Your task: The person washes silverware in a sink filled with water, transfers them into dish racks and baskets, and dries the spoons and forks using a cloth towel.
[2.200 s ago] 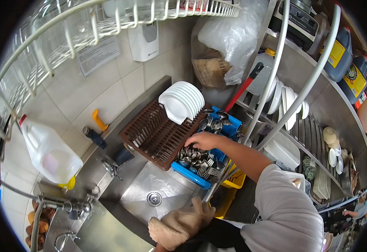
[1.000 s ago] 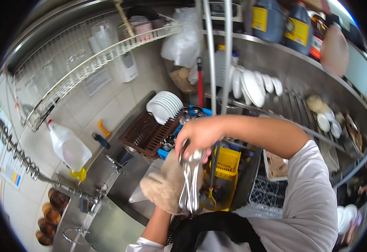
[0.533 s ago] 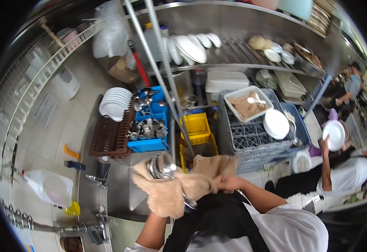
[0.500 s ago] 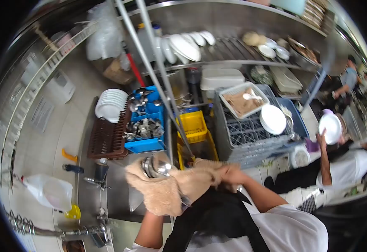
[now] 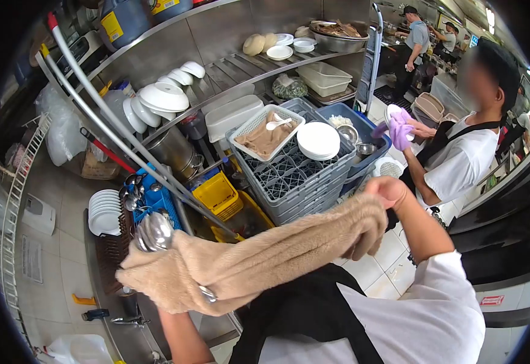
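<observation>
A beige, fluffy towel (image 5: 277, 255) stretches across in front of my body. My right hand (image 5: 387, 193) pinches its far end, raised at the right. At the other end the cloth covers my left hand, and only my left forearm (image 5: 183, 337) shows below. Out of the cloth above that hand stick the shiny bowls of several spoons (image 5: 154, 232), gripped in a bunch through the towel. Metal handle ends (image 5: 208, 293) poke out on the lower side. The left fingers themselves are hidden.
A blue cutlery basket (image 5: 155, 200) and a brown rack (image 5: 112, 252) with white plates (image 5: 104, 212) stand left. Ahead are yellow crates (image 5: 217, 197) and stacked grey racks (image 5: 295, 200) bearing plates. Long poles (image 5: 119, 142) lean across. A co-worker (image 5: 468, 148) wipes a plate at right.
My right hand has moved right and up, drawing the bunched towel out long. The spoons have shifted left in view. My head has turned right, bringing the co-worker more into view.
</observation>
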Tool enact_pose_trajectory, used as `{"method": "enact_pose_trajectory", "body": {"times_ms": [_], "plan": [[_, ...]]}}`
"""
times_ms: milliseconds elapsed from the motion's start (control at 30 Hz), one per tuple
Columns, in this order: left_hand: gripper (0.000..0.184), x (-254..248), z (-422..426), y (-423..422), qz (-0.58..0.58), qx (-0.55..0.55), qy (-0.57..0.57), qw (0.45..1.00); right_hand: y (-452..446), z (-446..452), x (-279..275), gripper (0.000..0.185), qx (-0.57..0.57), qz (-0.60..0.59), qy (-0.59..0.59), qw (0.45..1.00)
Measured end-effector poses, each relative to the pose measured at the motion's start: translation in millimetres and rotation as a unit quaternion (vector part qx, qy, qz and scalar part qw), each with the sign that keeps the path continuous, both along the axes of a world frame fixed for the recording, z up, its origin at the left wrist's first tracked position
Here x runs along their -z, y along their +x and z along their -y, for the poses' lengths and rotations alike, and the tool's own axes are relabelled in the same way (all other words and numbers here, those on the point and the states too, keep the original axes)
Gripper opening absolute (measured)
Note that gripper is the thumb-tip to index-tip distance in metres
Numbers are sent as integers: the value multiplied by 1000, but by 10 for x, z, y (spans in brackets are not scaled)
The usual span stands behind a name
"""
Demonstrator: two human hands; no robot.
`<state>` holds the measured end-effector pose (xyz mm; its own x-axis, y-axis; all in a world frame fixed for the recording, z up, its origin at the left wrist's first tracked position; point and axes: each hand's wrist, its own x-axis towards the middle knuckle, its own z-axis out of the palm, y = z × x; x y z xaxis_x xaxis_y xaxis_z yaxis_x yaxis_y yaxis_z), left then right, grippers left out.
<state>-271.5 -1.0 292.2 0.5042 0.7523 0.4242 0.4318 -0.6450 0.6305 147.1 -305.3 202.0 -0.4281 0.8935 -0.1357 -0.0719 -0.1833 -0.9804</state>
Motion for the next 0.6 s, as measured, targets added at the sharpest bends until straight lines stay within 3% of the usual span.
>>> {"method": "enact_pose_trajectory", "body": {"times_ms": [33,67,100,133,200,267,367,433,467,533,600], "plan": [[30,54,119,155,-7,-2,12,1000,-18,166,105,58,181,-343,100,917],[30,155,245,285,-23,-3,14,1000,-261,229,198,46,383,-211,72,896],[30,330,410,422,-49,1,11,999,-447,188,266,35,561,-67,44,824],[30,536,592,528,-76,4,2,997,-616,96,317,33,601,-77,25,795],[30,849,923,803,-117,11,-21,993,-876,-79,276,28,589,-149,41,793],[30,931,997,994,-135,-2,-43,990,-931,-161,141,24,576,-126,51,806],[30,951,935,1284,-151,-32,-76,985,-800,-258,-236,17,521,22,104,847],[29,917,870,1452,-157,-49,-101,981,-679,-389,-469,14,435,223,178,854],[29,889,872,1577,-161,-66,-113,978,-596,-484,-559,12,366,360,228,827],[29,794,918,1896,-171,-135,-146,965,-462,-759,-248,27,292,582,420,632],[29,649,1015,2273,-183,-235,-185,936,-483,-1098,-110,22,244,590,404,655]]}}
